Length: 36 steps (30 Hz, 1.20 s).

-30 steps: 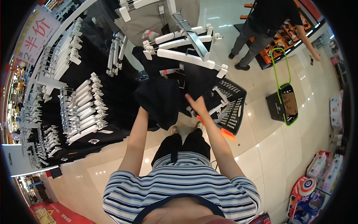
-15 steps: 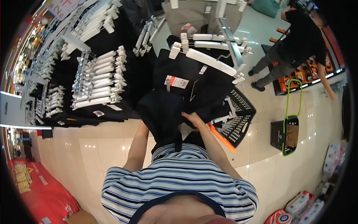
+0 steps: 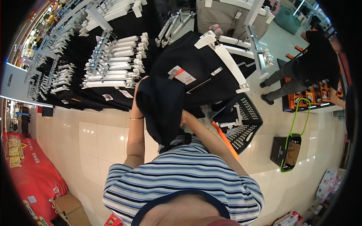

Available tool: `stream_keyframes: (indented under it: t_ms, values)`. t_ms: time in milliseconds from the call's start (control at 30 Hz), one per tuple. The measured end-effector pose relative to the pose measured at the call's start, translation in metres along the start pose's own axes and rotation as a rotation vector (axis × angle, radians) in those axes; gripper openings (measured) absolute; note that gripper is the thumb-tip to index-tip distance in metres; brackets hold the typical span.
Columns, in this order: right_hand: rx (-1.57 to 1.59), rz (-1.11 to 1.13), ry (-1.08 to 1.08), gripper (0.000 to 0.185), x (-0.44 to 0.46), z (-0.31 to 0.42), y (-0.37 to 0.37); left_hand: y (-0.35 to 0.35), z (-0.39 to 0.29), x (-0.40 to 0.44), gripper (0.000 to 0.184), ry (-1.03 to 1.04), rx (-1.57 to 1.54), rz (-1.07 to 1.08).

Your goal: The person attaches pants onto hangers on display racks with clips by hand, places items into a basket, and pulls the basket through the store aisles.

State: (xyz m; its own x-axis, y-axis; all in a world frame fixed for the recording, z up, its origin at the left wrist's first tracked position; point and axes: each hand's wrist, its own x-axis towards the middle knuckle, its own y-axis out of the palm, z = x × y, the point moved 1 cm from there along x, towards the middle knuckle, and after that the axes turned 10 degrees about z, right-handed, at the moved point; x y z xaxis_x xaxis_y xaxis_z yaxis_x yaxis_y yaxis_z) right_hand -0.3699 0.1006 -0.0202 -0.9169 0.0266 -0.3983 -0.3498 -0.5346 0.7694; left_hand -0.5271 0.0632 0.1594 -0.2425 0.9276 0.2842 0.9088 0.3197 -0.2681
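Left hand and hanger: since the earlier frame I see the left hand (image 3: 141, 92) raised along the black cloth (image 3: 162, 101), and the single white hanger (image 3: 230, 67) slanting more steeply; my view has swung too, so the hanger row sits farther right.
Red covering (image 3: 41, 169): down at the lower left, well apart from the hands.
Hanger row (image 3: 122, 60): white hangers on a metal rail (image 3: 100, 52), dark clothes below, their bottom edges above the tiled floor (image 3: 105, 135).
Left grip: I have this hand holding up the cloth's left edge, fingers mostly hidden; a thin bracelet (image 3: 137, 118) rings the wrist.
Black cloth: bunched between both hands, drooping toward the striped shirt (image 3: 181, 177); I cannot tell whether it joins the garment beyond.
Right grip: the right hand (image 3: 184, 117) is at the cloth's right edge; its fingers are covered, so I cannot tell how it grips.
Black garment (image 3: 201, 64): clipped to the slanted hanger, a red-and-white tag (image 3: 184, 74) near its left edge.
Basket (image 3: 247, 128): black, right of the right hand, loose hangers (image 3: 234, 119) toward its left side, orange handle (image 3: 226, 141) along its near edge.
Far right: a person in black (image 3: 320, 56), and nearer me a green-handled basket (image 3: 278, 148).
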Motion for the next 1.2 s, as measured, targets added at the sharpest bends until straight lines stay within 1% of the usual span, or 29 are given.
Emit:
stream_keyframes:
  t_ms: [67, 133, 200, 233, 333, 433, 533, 567, 600, 633, 700, 767, 800, 867, 933, 967, 1000, 1033, 1067, 1100, 1133, 1200]
  values:
    - [-0.009, 0.041, -0.039, 0.04, 0.002, -0.008, -0.019, 0.004, 0.002, 0.0, 0.015, -0.031, -0.098, 0.044]
    - [-0.07, -0.163, -0.072, 0.044, 0.01, -0.029, -0.076, 0.012, 0.003, -0.003, 0.017, -0.07, -0.205, 0.093]
    - [-0.218, -0.433, -0.252, 0.046, -0.012, -0.03, -0.08, 0.024, 0.007, -0.006, 0.016, -0.081, -0.255, 0.072]
    - [-0.34, -0.6, -0.419, 0.047, -0.035, -0.021, -0.064, 0.03, 0.02, -0.009, 0.015, -0.093, -0.285, 0.063]
    - [-0.289, -0.849, -0.172, 0.055, -0.06, -0.024, -0.1, 0.05, 0.028, -0.012, 0.014, -0.114, -0.301, 0.074]
    - [-0.179, -0.86, -0.134, 0.058, -0.069, -0.042, -0.156, 0.068, 0.04, -0.018, 0.015, -0.136, -0.31, 0.07]
    - [-0.382, -0.769, -0.116, 0.062, -0.091, -0.043, -0.17, 0.083, 0.033, -0.016, 0.02, -0.018, -0.249, -0.083]
    - [-0.648, -0.814, -0.117, 0.068, -0.093, -0.042, -0.169, 0.082, 0.048, -0.019, 0.022, -0.01, -0.215, -0.151]
    - [-0.873, -0.808, -0.123, 0.075, -0.101, -0.048, -0.166, 0.08, 0.073, -0.025, 0.024, -0.002, -0.179, -0.219]
    - [-1.1, -0.793, -0.13, 0.081, -0.12, -0.039, -0.133, 0.078, 0.087, -0.029, 0.026, 0.008, -0.141, -0.289]
    - [-1.203, -0.457, -0.607, 0.1, -0.153, -0.004, -0.047, 0.082, 0.07, -0.029, 0.026, -0.002, -0.334, -0.381]
    - [-1.316, -0.455, -0.525, 0.108, -0.158, 0.001, -0.011, 0.088, 0.058, -0.028, 0.027, -0.005, -0.413, -0.421]
    - [-1.375, -0.453, -0.486, 0.112, -0.16, 0.009, 0.007, 0.091, 0.056, -0.027, 0.026, -0.002, -0.396, -0.415]
    - [-1.127, -0.544, -0.53, 0.077, -0.168, 0.026, 0.035, 0.096, 0.052, -0.027, 0.026, 0.004, -0.36, -0.401]
    - [-0.934, -0.649, -1.065, 0.054, -0.166, 0.029, 0.031, 0.097, 0.047, -0.026, 0.026, 0.012, -0.323, -0.384]
    - [-0.977, -0.822, -0.964, 0.035, -0.175, 0.04, 0.036, 0.096, 0.04, -0.025, 0.026, 0.015, -0.305, -0.374]
    - [-1.047, -1.053, -1.049, 0.031, -0.181, 0.047, 0.039, 0.093, 0.032, -0.023, 0.028, -0.074, -0.369, -0.301]
    - [-1.029, -1.199, -1.11, 0.023, -0.183, 0.054, 0.026, 0.088, 0.016, -0.018, 0.03, -0.166, -0.434, -0.225]
    - [-0.765, -1.078, -1.137, 0.021, -0.202, 0.081, 0.058, 0.084, 0.008, -0.018, 0.032, -0.257, -0.499, -0.145]
    - [-0.643, -0.987, -1.125, 0.021, -0.216, 0.095, 0.068, 0.081, 0.009, -0.02, 0.044, -0.237, -0.539, 0.003]
    - [-0.613, -0.938, -1.161, 0.024, -0.223, 0.105, 0.068, 0.08, 0.002, -0.02, 0.047, -0.212, -0.503, 0.103]
    - [-0.586, -0.925, -1.203, 0.023, -0.235, 0.115, 0.063, 0.075, -0.023, -0.015, 0.053, -0.161, -0.431, 0.302]
